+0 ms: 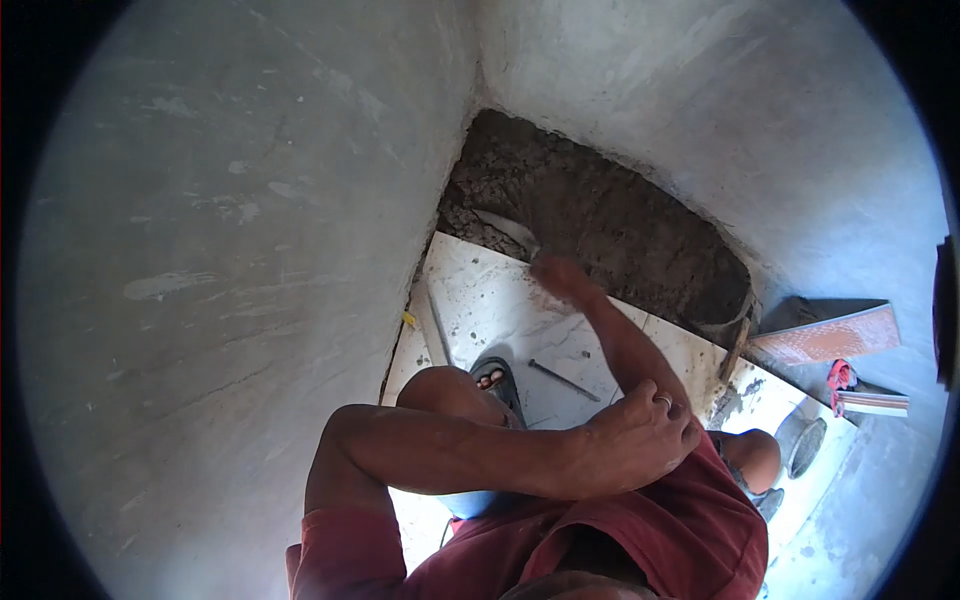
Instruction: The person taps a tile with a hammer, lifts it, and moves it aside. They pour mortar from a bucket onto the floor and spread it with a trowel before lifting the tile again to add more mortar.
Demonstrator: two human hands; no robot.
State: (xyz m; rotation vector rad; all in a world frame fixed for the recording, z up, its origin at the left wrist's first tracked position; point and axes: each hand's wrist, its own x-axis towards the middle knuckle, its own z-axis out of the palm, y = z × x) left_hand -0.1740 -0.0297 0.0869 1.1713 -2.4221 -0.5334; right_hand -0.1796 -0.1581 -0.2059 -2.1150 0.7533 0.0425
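Note:
My right hand is closed on a trowel at the edge of the white floor tiles. The trowel's blade lies on the dark, rough mortar bed in the corner; its handle is hidden in my fist. Across my body, my left hand, with a ring on one finger, has its fingers bent around my right arm near the elbow.
Walls rise on both sides of the corner. A dark rod-like tool lies on the tiles by my sandalled foot. At right are a leaning patterned tile, red cord, a wood piece and a round metal container.

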